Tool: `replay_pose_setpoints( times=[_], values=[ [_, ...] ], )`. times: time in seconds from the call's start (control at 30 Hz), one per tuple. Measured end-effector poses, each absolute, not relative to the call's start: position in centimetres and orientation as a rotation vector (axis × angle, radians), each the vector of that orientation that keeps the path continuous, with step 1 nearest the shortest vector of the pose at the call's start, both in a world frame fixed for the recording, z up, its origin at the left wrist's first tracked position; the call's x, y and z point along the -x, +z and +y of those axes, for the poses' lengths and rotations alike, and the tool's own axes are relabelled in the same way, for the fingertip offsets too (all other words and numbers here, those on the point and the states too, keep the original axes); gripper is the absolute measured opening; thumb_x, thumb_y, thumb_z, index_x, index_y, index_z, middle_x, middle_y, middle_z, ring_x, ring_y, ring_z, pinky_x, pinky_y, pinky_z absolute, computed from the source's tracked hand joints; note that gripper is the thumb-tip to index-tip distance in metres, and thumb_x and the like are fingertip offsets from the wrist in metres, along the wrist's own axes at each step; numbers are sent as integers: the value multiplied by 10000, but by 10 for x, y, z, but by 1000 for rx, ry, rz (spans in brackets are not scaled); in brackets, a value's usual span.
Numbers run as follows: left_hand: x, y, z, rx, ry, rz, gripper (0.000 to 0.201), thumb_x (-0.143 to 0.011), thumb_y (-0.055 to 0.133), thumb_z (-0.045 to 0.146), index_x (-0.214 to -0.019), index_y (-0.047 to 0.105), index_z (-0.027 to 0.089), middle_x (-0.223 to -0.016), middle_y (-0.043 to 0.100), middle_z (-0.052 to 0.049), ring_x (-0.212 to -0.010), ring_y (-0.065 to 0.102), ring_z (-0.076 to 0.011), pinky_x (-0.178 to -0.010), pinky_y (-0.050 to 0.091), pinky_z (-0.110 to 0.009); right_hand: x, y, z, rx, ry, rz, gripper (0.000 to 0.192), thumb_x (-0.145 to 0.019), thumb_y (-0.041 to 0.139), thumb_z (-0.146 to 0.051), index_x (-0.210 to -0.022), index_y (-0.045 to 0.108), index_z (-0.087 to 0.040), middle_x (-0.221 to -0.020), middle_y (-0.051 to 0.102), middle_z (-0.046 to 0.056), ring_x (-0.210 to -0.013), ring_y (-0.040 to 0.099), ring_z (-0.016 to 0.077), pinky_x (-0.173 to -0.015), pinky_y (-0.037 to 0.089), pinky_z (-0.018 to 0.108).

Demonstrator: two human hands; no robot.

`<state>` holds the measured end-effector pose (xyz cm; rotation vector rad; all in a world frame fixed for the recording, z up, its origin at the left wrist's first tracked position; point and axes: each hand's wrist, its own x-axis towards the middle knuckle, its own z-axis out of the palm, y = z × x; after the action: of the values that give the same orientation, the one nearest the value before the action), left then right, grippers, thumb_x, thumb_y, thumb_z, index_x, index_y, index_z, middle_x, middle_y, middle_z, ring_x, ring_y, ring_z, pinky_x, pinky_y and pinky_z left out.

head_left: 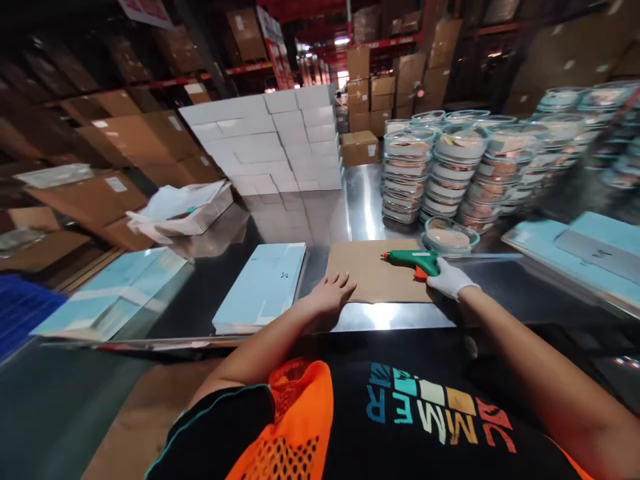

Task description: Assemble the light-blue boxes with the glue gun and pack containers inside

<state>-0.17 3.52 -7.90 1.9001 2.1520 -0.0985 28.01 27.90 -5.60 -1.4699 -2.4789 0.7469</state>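
My right hand, in a white glove, grips a green glue gun with an orange trigger. Its nozzle points left above a flat brown cardboard sheet. My left hand is bare and rests at the sheet's left edge with its fingers spread. Left of that hand lies a stack of light blue flat boxes or boards. Just behind the glue gun stands a round clear container with pale contents.
Round clear containers stand in tall stacks at the back right. White boxes form a wall behind the metal table. Further light blue pieces lie left and right. A white basket sits at the back left.
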Motion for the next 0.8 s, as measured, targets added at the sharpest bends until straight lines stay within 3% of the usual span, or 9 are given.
replay_pose_setpoints(
  times=[0.1, 0.17, 0.27, 0.33, 0.43, 0.6, 0.7, 0.8],
  values=[
    [30, -61, 19, -1722, 4, 2421, 672, -1005, 661, 387, -1638, 479, 254, -1833, 253, -144, -1684, 279, -366, -1350, 279, -512, -279, -55, 287, 1470, 678, -2639, 658, -844, 717, -385, -1443, 601, -136, -1197, 793, 218, -1027, 773, 377, -844, 549, 392],
    [65, -45, -2, -1467, 75, 2670, 749, -1024, 618, 429, -1682, 383, 159, -1822, 238, -217, -1681, 279, -383, -1344, 288, -503, -279, -55, 288, 1462, 618, -2720, 706, -890, 663, -422, -1523, 542, -133, -1200, 796, 211, -1019, 781, 376, -844, 547, 395],
    [127, -25, -40, -929, 142, 2946, 962, -959, 666, 530, -1663, 313, -22, -1700, 348, -409, -1605, 368, -533, -1245, 393, -638, -275, -56, 284, 1455, 587, -2759, 737, -905, 634, -426, -1569, 517, -127, -1187, 803, 214, -993, 793, 375, -817, 550, 386],
    [160, -21, -63, -614, 183, 2972, 1036, -829, 784, 582, -1567, 446, -63, -1500, 557, -462, -1425, 564, -603, -1096, 520, -653, -271, -58, 281, 1457, 578, -2773, 772, -920, 614, -435, -1614, 476, -127, -1194, 805, 213, -1000, 798, 382, -827, 555, 394],
    [183, -25, -86, -359, 320, 2929, 857, -704, 865, 562, -1327, 662, 9, -1252, 739, -392, -1202, 728, -560, -974, 597, -566, -269, -60, 283, 1443, 553, -2809, 813, -951, 574, -460, -1675, 397, -136, -1199, 808, 208, -1008, 801, 406, -836, 567, 425],
    [178, -21, -104, -176, 763, 2993, 753, -681, 837, 569, -1219, 657, 74, -1356, 690, -388, -1343, 637, -563, -1010, 564, -596, -272, -51, 300, 1269, 514, -2870, 721, -958, 566, -535, -1537, 549, -107, -1267, 777, 264, -1081, 772, 468, -894, 593, 512],
    [161, 0, -101, -300, 1143, 2826, 729, -712, 724, 761, -1087, 694, 137, -1124, 801, -237, -1086, 761, -429, -841, 622, -477, -253, -40, 293, 1024, 450, -2732, 641, -919, 608, -515, -1430, 641, -130, -1335, 742, 281, -1240, 710, 480, -1049, 565, 575],
    [129, 21, -74, -496, 1513, 2449, 844, -570, 764, 889, -980, 736, 153, -858, 794, -113, -755, 744, -292, -672, 602, -381, -215, -28, 263, 632, 765, -2564, 579, -930, 613, -497, -1412, 664, -181, -1384, 743, 209, -1285, 710, 395, -1121, 562, 553]
  ],
)
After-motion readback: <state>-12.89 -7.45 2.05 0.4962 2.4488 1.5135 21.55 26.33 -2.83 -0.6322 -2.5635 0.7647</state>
